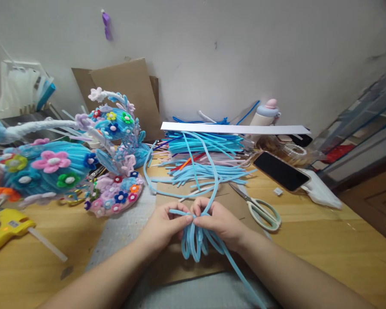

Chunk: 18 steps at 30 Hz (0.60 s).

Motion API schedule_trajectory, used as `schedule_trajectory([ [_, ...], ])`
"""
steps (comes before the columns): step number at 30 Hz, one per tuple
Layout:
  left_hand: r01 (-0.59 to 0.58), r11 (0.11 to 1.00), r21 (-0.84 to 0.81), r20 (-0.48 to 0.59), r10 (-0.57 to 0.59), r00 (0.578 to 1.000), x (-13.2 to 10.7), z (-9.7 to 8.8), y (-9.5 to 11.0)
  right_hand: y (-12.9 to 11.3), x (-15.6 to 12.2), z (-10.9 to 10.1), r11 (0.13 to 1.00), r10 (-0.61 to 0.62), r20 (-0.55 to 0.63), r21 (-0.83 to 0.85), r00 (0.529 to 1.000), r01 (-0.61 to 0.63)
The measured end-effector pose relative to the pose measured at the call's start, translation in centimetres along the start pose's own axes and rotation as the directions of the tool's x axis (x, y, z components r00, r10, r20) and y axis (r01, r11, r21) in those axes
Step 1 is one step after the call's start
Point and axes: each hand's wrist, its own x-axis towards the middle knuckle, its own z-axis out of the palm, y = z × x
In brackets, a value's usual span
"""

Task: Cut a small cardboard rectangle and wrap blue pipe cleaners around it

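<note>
Both hands meet over the cardboard, pinching a light blue pipe cleaner (196,246) bent into several hanging loops. My left hand (169,225) grips its gathered top between thumb and fingers, with a short end sticking out leftward. Close against it, my right hand (220,221) pinches the same top from the other side. One long strand arches up behind the hands and curves over to the left. Another strand runs down to the lower right, past my right forearm. The fingers hide the exact crossing of the strands.
Scissors (263,212) and a phone (281,171) lie on the right. Behind are piles of blue pipe cleaners (209,174) under a white strip (234,128). At left stand flower-covered fuzzy ornaments (48,171) and a yellow glue gun (11,227). Cardboard (176,272) lies beneath my hands.
</note>
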Motion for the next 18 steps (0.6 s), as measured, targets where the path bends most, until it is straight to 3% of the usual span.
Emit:
schedule_trajectory([
  [9,-0.037,0.999,0.001,-0.027,0.037,0.999,-0.04,-0.35,0.13,-0.56,0.19,-0.40,0.992,0.127,-0.012,0.025,0.992,-0.127],
  [13,-0.024,0.998,-0.055,0.039,0.026,0.999,-0.13,-0.26,0.37,-0.65,0.22,-0.32,0.971,0.180,0.050,0.148,0.982,-0.185],
  [18,0.073,0.972,-0.224,0.152,-0.039,0.988,0.13,-0.55,0.03,-0.38,0.25,-0.70,0.973,0.189,0.050,0.127,0.981,-0.194],
])
